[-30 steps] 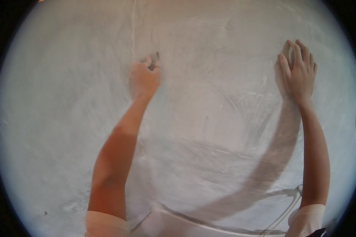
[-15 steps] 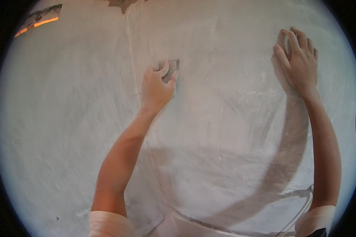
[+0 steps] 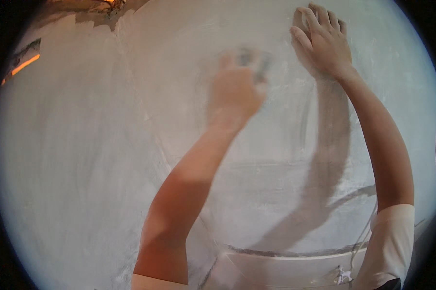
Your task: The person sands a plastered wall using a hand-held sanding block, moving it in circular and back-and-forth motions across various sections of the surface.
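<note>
A pale grey plastered wall [image 3: 271, 159] fills most of the view. My left hand [image 3: 235, 92], smeared by motion, is closed around a small grey sanding block [image 3: 259, 65] at the wall, right of a pale vertical seam [image 3: 143, 113]. Its flat, squared shape showed more sharply in the earlier frame. Higher up and to the right, my right hand [image 3: 324, 46] rests against the wall with its fingers apart, and I see nothing held in it. Below it falls the dark shadow of my arm.
Bare, ragged brown patches [image 3: 104, 19] show at the upper left, near an orange-lit strip [image 3: 25, 64]. Along the bottom, the wall meets a pale ledge [image 3: 280, 268]. A thin cord [image 3: 360, 241] hangs there beside a small whitish object [image 3: 343, 274].
My left hand has moved right across the wall, away from the seam, with the sanding block. The view has tilted and shifted; my right hand keeps its pose on the wall.
</note>
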{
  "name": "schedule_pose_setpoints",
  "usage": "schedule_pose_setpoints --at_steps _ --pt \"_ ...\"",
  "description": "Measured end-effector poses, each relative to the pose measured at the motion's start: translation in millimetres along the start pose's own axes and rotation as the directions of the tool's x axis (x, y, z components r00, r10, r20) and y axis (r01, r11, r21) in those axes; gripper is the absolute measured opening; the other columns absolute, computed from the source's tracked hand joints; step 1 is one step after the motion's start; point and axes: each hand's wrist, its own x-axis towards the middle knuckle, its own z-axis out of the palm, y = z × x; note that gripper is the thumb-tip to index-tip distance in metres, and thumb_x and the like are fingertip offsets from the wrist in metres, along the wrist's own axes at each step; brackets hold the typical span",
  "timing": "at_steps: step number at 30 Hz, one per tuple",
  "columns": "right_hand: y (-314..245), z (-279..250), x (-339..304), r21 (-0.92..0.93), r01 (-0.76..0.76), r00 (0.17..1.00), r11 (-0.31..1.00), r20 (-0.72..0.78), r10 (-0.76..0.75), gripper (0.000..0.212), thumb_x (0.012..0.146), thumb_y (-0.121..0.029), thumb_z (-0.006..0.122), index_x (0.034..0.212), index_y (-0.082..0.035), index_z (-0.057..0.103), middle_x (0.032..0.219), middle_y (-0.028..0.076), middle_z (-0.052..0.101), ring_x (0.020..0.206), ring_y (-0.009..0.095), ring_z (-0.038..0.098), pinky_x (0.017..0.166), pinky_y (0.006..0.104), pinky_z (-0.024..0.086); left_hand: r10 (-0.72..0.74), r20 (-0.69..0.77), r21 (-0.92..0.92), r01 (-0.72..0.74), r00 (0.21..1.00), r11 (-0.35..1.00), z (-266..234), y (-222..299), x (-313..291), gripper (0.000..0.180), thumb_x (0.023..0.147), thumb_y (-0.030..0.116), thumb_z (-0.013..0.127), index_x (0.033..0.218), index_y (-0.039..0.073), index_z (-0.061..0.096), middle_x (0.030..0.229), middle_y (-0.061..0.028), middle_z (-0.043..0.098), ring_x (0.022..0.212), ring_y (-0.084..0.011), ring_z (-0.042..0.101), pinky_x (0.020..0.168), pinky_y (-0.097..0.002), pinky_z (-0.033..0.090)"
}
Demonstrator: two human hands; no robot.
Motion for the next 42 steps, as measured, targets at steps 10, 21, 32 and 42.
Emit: schedule_pose_setpoints --at_steps 10,21,32,42 --pt "-40.6 -21.9 25.4 -0.201 -0.062 0.972 0.978 0.211 0.105 0.044 0.106 -0.038 0.061 0.142 -0.012 0.065 0.141 0.016 0.067 0.132 0.037 0.060 0.112 0.0518 0.046 -0.067 0.466 -0.142 0.149 0.882 0.979 -79.6 -14.3 23.1 0.050 0.096 0.027 0.075 0.141 0.007 0.065 0.136 -0.0218 0.068 0.127 -0.0444 0.064 0.106 -0.0522 0.053" --pt "-155.2 -71.9 -28.6 0.704 0.134 0.694 0.697 0.435 -0.573 0.061 0.094 -0.037 0.070 0.141 0.001 0.061 0.123 0.024 0.072 0.122 0.039 0.065 0.111 0.0485 0.047 -0.346 0.543 -0.440 0.611 0.765 0.659 -167.0 -74.2 -27.1 0.070 0.088 0.035 0.088 0.141 0.000 0.059 0.127 -0.0235 0.071 0.117 -0.0335 0.070 0.102 -0.0443 0.054" --pt "-125.2 -18.9 -65.4 0.605 0.531 0.782 0.593 -0.082 -0.618 0.073 0.092 -0.047 0.072 0.149 -0.005 0.056 0.151 0.015 0.055 0.145 0.034 0.049 0.120 0.0490 0.040 -0.348 0.446 -0.135 0.447 0.825 0.884 -164.8 -53.7 -42.7 0.042 0.093 0.028 0.083 0.118 -0.002 0.066 0.106 -0.0250 0.076 0.103 -0.0399 0.074 0.090 -0.0468 0.056" --pt "-184.1 -56.3 -59.7 0.656 0.474 0.819 0.588 -0.083 -0.568 0.084 0.090 -0.052 0.072 0.156 -0.006 0.051 0.151 0.015 0.056 0.135 0.036 0.057 0.112 0.0486 0.048 -0.611 0.295 -0.262 0.677 0.735 0.688 -156.4 -58.2 -59.1 0.048 0.105 0.032 0.069 0.132 -0.007 0.065 0.121 -0.0281 0.074 0.113 -0.0398 0.073 0.098 -0.0460 0.056"
